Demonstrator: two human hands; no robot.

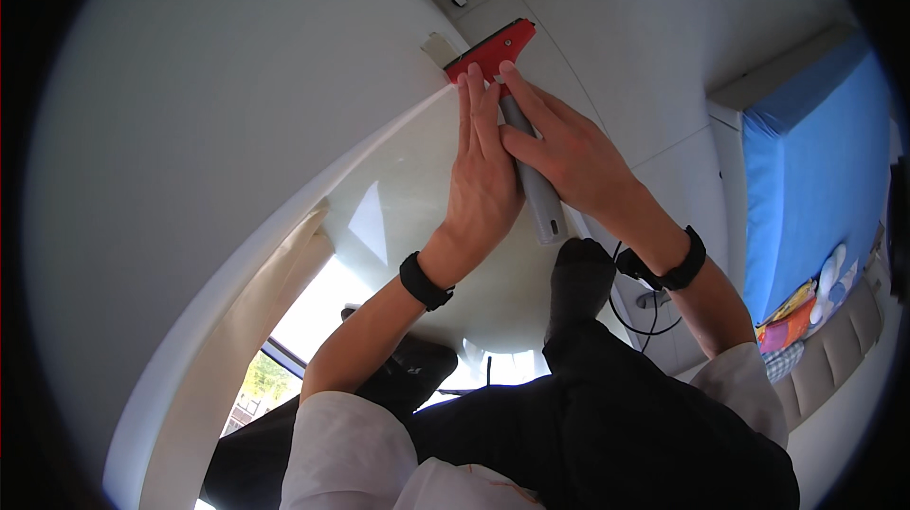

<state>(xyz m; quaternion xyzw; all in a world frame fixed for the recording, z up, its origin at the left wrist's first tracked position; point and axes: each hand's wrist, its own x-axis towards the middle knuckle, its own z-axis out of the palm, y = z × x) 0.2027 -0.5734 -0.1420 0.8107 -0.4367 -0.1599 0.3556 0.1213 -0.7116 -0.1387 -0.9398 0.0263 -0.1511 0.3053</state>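
A scraper (536, 192) with a red head and a grey handle is held out in front of me, its head against the edge of the pale wall (218, 131). My right hand (578, 154) is closed round the handle, thumb and fingers along it near the head. From the other side my left hand (483, 169) presses on the scraper, its straight fingers reaching up to the red head. Part of its grip is hidden. Beside the head, a small beige patch (438, 49) sticks out at the wall; I cannot tell what it is.
Below my hands lies a glossy pale surface (427, 178), with my dark-socked foot (580, 278) on it. A black cable (654, 332) loops at right, near a bed with a blue cover (815, 150). A beige curtain (256, 320) hangs beside a window at lower left.
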